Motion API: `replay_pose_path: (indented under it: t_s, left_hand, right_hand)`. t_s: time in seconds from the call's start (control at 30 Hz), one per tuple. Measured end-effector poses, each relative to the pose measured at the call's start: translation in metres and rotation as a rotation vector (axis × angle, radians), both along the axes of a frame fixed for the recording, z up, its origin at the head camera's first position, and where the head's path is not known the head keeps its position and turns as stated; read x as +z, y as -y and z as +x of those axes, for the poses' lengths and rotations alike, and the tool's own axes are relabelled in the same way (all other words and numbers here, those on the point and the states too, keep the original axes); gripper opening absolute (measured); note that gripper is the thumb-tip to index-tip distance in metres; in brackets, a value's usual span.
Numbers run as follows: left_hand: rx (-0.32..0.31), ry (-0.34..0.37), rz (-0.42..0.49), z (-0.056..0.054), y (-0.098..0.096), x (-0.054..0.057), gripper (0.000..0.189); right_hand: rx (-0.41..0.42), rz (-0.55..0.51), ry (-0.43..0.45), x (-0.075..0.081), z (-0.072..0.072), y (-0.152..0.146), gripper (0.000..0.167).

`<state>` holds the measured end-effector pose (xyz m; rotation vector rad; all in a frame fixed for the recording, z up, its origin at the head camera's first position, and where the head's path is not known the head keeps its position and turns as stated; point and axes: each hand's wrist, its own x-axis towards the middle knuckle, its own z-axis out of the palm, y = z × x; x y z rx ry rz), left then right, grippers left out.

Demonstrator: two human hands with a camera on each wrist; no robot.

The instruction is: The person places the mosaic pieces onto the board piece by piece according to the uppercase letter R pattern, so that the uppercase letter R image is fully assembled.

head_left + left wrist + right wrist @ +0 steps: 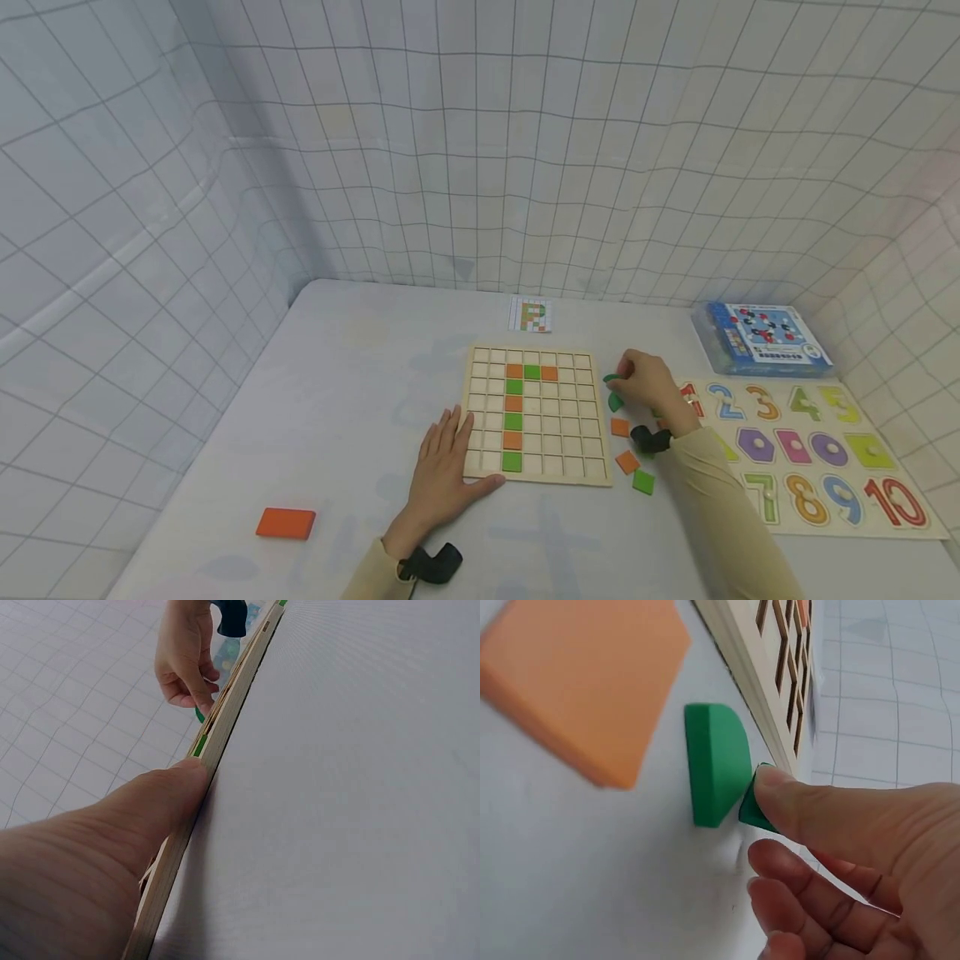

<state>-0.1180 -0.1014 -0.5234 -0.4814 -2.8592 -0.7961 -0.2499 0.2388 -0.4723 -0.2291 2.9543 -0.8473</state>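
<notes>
A wooden grid board (555,480) lies on the table, with orange squares and green squares set in its cells as a column and a short row at the top. My left hand (442,473) rests at its lower left corner, fingers extended, thumb (184,776) against the front edge. Right of the board, my right hand (647,385) pinches a small green curved piece (754,813) between thumb and fingers. Close beside that lies another green piece with a rounded side (724,765). Nearer the front are loose orange squares (627,462) and a green square (643,482).
A pattern card (531,315) lies behind the board. To the right sits a number puzzle board (817,528), partly under my right forearm, with a blue box (765,337) behind it. An orange block (286,523) lies at front left. Gridded walls enclose the table.
</notes>
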Motion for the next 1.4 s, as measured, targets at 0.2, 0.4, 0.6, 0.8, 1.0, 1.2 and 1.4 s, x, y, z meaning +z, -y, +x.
replay_pose_path:
  t_s: [0.2, 0.4, 0.6, 0.8, 1.0, 1.2, 1.4]
  left_hand:
    - [0.001, 0.003, -0.001, -0.001, 0.000, 0.000, 0.098]
    - [0.001, 0.001, -0.005, -0.001, 0.000, 0.000, 0.099]
    - [-0.001, -0.008, -0.005, -0.001, 0.001, -0.001, 0.099]
    - [-0.002, -0.014, 0.000, 0.000, 0.000, 0.000, 0.098]
    - [-0.004, -0.002, 0.012, 0.001, -0.001, 0.002, 0.097]
    - [-0.004, -0.028, 0.010, 0.001, -0.001, 0.001, 0.098]
    - [-0.005, -0.024, 0.013, 0.001, 0.000, 0.001, 0.099]
  right_hand:
    - [-0.002, -0.039, -0.027, -0.002, 0.001, 0.001, 0.024]
    - [-0.006, -0.116, -0.118, -0.004, 0.004, 0.007, 0.019]
    - [-0.013, -0.174, -0.219, -0.007, 0.003, 0.024, 0.016]
    - [-0.011, -0.225, -0.175, -0.004, 0.001, 0.040, 0.016]
    - [-0.005, -0.238, -0.089, -0.004, 0.000, 0.050, 0.016]
    - [0.001, -0.231, -0.069, -0.007, -0.001, 0.057, 0.016]
    - [0.002, -0.236, -0.055, -0.007, 0.000, 0.063, 0.016]
